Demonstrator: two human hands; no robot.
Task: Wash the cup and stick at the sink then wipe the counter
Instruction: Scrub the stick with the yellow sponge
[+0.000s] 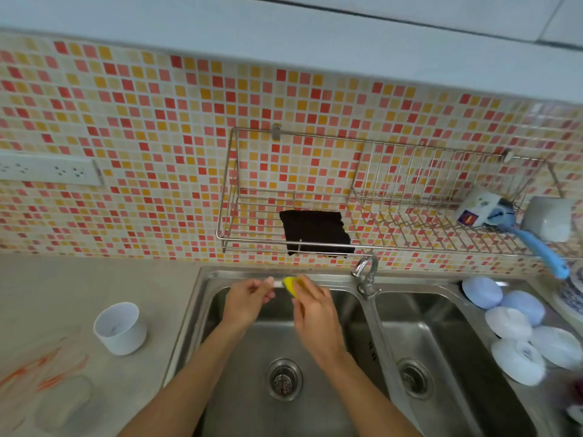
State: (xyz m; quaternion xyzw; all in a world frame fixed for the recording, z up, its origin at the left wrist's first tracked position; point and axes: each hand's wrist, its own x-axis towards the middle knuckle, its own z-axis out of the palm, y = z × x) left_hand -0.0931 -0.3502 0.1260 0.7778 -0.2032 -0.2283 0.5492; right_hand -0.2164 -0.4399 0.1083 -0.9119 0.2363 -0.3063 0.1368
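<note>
Over the left sink basin, the left hand pinches a pale stick while the right hand closes a yellow sponge around its far end. Best to draw the sponge along the stick's whole length, turning it (only a short stretch shows). The white cup waits on the counter, left of the left hand; orange smears lie nearer the viewer. The tap stands just right of the sponge, apparently dry.
</note>
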